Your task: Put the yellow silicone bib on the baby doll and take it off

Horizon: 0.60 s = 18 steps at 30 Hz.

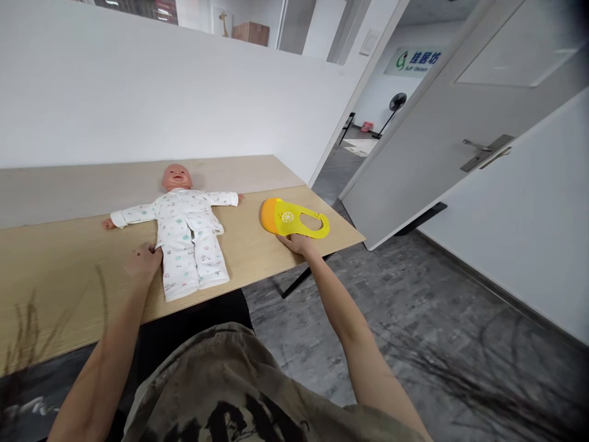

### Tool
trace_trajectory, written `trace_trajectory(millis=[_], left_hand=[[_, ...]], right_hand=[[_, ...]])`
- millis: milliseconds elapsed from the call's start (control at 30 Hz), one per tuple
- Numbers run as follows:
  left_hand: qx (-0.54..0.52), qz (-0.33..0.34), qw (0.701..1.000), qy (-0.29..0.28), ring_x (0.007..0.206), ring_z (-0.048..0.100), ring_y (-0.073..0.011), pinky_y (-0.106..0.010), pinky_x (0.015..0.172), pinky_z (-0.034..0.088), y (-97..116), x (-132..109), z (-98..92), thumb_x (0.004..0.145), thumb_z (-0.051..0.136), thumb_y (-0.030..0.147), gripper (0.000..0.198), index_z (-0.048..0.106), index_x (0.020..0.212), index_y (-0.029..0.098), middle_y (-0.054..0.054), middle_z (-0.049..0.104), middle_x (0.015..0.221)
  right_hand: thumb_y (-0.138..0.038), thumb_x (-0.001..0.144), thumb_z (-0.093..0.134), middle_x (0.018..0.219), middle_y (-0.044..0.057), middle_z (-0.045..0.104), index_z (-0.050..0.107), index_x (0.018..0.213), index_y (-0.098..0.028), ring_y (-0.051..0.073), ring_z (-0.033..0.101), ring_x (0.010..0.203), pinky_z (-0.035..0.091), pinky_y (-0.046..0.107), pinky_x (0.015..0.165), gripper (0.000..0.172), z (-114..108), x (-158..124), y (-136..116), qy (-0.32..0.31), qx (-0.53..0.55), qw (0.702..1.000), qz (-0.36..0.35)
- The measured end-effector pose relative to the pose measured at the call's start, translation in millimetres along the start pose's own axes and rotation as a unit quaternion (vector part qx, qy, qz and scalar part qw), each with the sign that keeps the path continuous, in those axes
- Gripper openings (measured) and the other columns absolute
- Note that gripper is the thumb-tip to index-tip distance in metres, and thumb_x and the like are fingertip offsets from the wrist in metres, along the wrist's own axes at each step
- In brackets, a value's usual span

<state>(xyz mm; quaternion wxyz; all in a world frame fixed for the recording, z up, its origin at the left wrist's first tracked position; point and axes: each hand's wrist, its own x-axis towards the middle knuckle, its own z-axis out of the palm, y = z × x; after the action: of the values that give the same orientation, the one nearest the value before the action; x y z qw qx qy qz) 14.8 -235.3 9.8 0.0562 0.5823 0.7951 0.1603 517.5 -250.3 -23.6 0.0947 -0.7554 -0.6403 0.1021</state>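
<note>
A baby doll [177,178] lies on its back on the table, arms spread, dressed in a white printed top [177,209] and matching pants [180,270]. My left hand [145,261] rests beside the doll's hip, its fingertips touching the edge of the clothing; blur hides how its fingers are bent. To the doll's right, a yellow silicone bib [294,216] with an orange pocket and a citrus-slice print lies flat. My right hand [298,244] is at the bib's near edge, fingers stretched out and touching it.
The wooden table [248,258] stands against a white wall [184,104]. Its right corner points toward an open door [442,123] with a metal handle. Beyond the doorway is a black fan [397,102]. Grey flooring [391,288] lies below the table's near edge.
</note>
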Motion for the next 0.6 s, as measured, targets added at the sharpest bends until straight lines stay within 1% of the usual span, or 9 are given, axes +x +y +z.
trace_trajectory(millis=[100,200,267,300,367,433,500,567,600], left_hand=[[-0.002,-0.004,1.0,0.002,0.096,0.068,-0.0341,-0.036,0.074,0.045,0,0,-0.6,0.091,0.05,0.043,0.03,0.067,0.089,0.019,-0.016,0.075,0.1],[-0.005,-0.008,1.0,0.0,0.096,0.069,-0.0344,-0.036,0.072,0.045,0,0,-0.8,0.09,0.049,0.044,0.031,0.068,0.088,0.019,-0.016,0.075,0.1],[-0.006,-0.012,1.0,-0.001,0.096,0.069,-0.0342,-0.035,0.072,0.045,0,2,-0.5,0.09,0.05,0.045,0.031,0.068,0.088,0.019,-0.016,0.075,0.1],[-0.006,-0.015,1.0,-0.001,0.097,0.069,-0.034,-0.035,0.073,0.045,0,2,-0.3,0.09,0.05,0.046,0.032,0.068,0.089,0.019,-0.015,0.075,0.101],[-0.006,-0.021,1.0,-0.005,0.098,0.069,-0.0334,-0.035,0.073,0.045,0,4,-0.1,0.09,0.051,0.047,0.032,0.068,0.089,0.02,-0.015,0.075,0.102],[-0.008,-0.029,0.999,-0.01,0.097,0.069,-0.033,-0.034,0.072,0.044,0,5,-0.2,0.091,0.051,0.048,0.032,0.067,0.087,0.02,-0.014,0.075,0.102],[-0.011,-0.038,0.999,-0.013,0.098,0.069,-0.0334,-0.033,0.071,0.043,0,4,-0.6,0.09,0.052,0.048,0.03,0.065,0.085,0.021,-0.014,0.075,0.102],[-0.021,-0.038,0.999,-0.014,0.1,0.068,-0.0344,-0.033,0.07,0.041,0,3,-1.1,0.09,0.053,0.046,0.027,0.063,0.082,0.022,-0.013,0.075,0.101],[-0.029,-0.036,0.999,-0.014,0.1,0.068,-0.0349,-0.033,0.069,0.04,0,2,-1.4,0.089,0.054,0.045,0.026,0.061,0.08,0.022,-0.013,0.075,0.1]], right_hand=[[-0.069,0.092,0.06,0.111,0.025,0.074,0.075,0.096,-0.012,0.037,0.07,0.11,0.051,0.044,0.102,0.06,-5,8,7,-0.028,0.031,0.999,-0.033],[-0.066,0.086,0.07,0.115,0.023,0.073,0.073,0.102,-0.011,0.037,0.07,0.109,0.052,0.047,0.101,0.057,-4,11,14,0.005,0.122,0.992,-0.018],[-0.061,0.087,0.068,0.123,0.022,0.071,0.071,0.11,-0.011,0.036,0.067,0.117,0.05,0.048,0.106,0.055,-2,14,16,0.055,0.245,0.968,-0.005],[-0.058,0.088,0.066,0.126,0.021,0.07,0.07,0.113,-0.011,0.035,0.065,0.121,0.049,0.048,0.108,0.054,-2,17,17,0.089,0.335,0.938,0.006],[-0.056,0.091,0.059,0.128,0.018,0.07,0.068,0.118,-0.013,0.031,0.063,0.127,0.049,0.045,0.111,0.052,-3,24,15,0.156,0.513,0.843,0.028],[-0.056,0.095,0.049,0.127,0.014,0.07,0.067,0.122,-0.016,0.026,0.065,0.125,0.052,0.042,0.11,0.052,-4,33,9,0.198,0.651,0.732,0.035],[-0.052,0.096,0.042,0.122,0.011,0.073,0.066,0.123,-0.019,0.022,0.069,0.116,0.056,0.04,0.106,0.048,-3,42,2,0.202,0.76,0.617,0.04],[-0.045,0.094,0.044,0.115,0.007,0.075,0.066,0.12,-0.022,0.019,0.072,0.106,0.058,0.037,0.102,0.041,0,50,-5,0.183,0.846,0.498,0.055],[-0.043,0.092,0.047,0.111,0.005,0.075,0.066,0.117,-0.023,0.018,0.073,0.103,0.059,0.036,0.1,0.037,1,53,-7,0.173,0.874,0.449,0.065]])
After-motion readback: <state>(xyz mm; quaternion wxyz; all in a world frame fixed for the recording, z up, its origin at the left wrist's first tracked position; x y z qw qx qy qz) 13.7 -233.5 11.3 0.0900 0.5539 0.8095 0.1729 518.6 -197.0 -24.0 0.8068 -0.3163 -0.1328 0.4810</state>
